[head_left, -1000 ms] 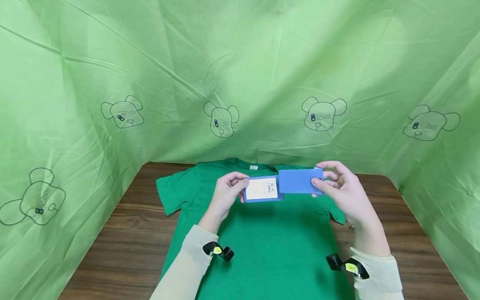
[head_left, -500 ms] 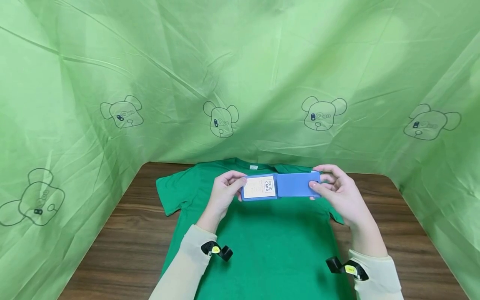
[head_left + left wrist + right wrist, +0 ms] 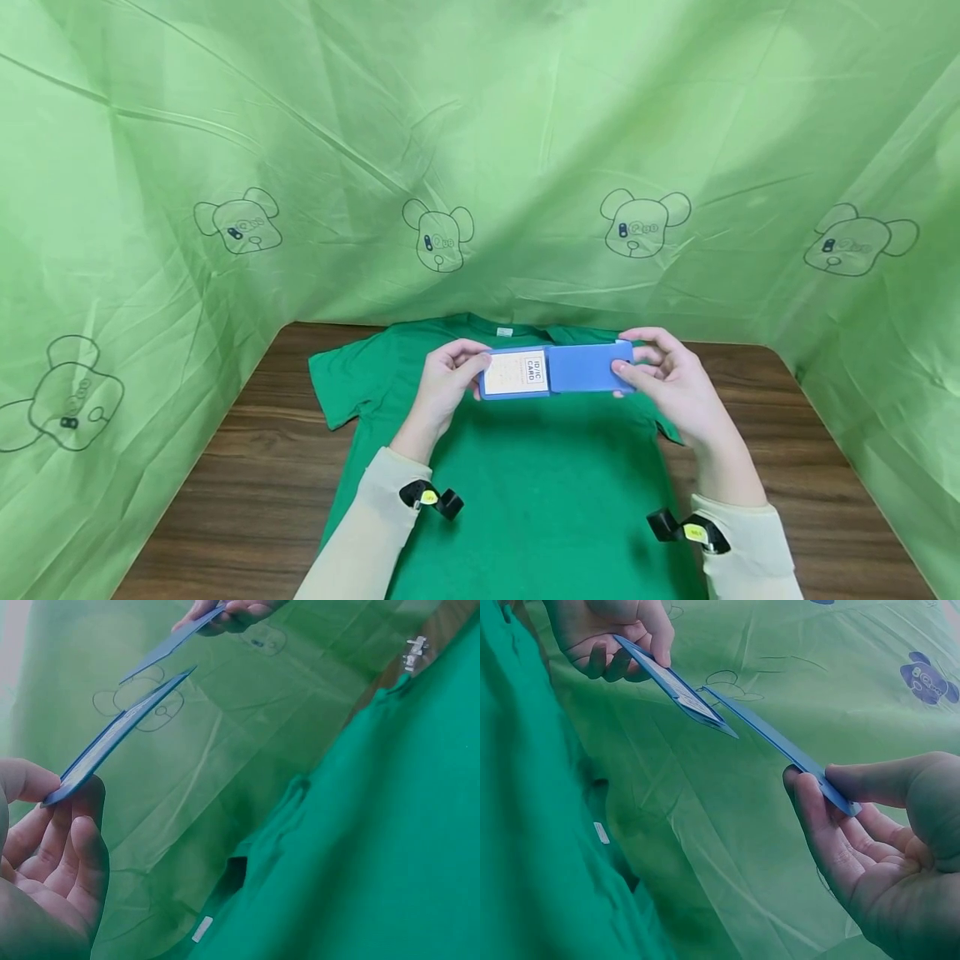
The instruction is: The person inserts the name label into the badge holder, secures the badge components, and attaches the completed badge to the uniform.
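In the head view my left hand (image 3: 442, 383) pinches the left end of a blue card holder (image 3: 514, 395), thumb on top and fingers beneath. A white insert printed "ID/IC CARD" (image 3: 514, 372) shows inside it. My right hand (image 3: 675, 387) grips the right end of a plain blue card holder cover (image 3: 585, 368) between thumb and fingers. The two pieces lie almost in line in the head view. In the left wrist view a gap separates the holder (image 3: 112, 742) from the cover (image 3: 169, 649); the right wrist view also shows the cover (image 3: 772, 739) apart from the holder (image 3: 679, 690).
Beneath the hands a green T-shirt (image 3: 525, 500) lies spread on a dark wooden table (image 3: 240, 467), its collar label (image 3: 504, 332) at the far side. Light green fabric (image 3: 480, 125) with bear outlines encloses the back and sides. A small metallic item (image 3: 415, 652) lies beside the shirt.
The cover in my right hand has moved left and slightly down, so it now lines up with the holder. My left hand has shifted a little left with the holder.
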`<state>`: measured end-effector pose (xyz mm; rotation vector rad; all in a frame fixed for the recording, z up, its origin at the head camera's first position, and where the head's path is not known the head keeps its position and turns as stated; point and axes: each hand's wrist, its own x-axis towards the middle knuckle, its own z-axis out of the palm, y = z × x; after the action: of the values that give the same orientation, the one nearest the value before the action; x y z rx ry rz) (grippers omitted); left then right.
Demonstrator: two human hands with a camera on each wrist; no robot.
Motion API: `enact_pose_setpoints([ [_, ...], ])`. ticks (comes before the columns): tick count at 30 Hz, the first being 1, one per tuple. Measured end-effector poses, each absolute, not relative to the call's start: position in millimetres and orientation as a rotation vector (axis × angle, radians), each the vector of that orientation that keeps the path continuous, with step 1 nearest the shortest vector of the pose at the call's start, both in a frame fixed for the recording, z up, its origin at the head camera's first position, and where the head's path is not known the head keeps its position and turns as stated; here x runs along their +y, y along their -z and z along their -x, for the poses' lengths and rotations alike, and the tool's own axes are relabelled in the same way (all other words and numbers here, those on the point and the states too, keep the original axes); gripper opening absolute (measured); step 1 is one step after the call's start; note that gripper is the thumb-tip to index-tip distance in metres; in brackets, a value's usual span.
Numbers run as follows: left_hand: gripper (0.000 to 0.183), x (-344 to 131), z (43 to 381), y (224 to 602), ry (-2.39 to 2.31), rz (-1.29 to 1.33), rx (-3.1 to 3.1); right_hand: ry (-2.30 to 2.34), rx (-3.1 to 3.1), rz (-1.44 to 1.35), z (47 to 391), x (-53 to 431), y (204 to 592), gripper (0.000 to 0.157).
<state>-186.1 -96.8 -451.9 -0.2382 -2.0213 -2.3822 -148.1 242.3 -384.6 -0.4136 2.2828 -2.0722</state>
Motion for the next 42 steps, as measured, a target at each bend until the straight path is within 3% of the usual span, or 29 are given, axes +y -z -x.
enact_pose_setpoints([
  [42,0.014,-95.2,184.1,449.2,2.403,0.267,-2.027,1.967,2.321,0.338,153.1,234.2,393.0,0.042],
])
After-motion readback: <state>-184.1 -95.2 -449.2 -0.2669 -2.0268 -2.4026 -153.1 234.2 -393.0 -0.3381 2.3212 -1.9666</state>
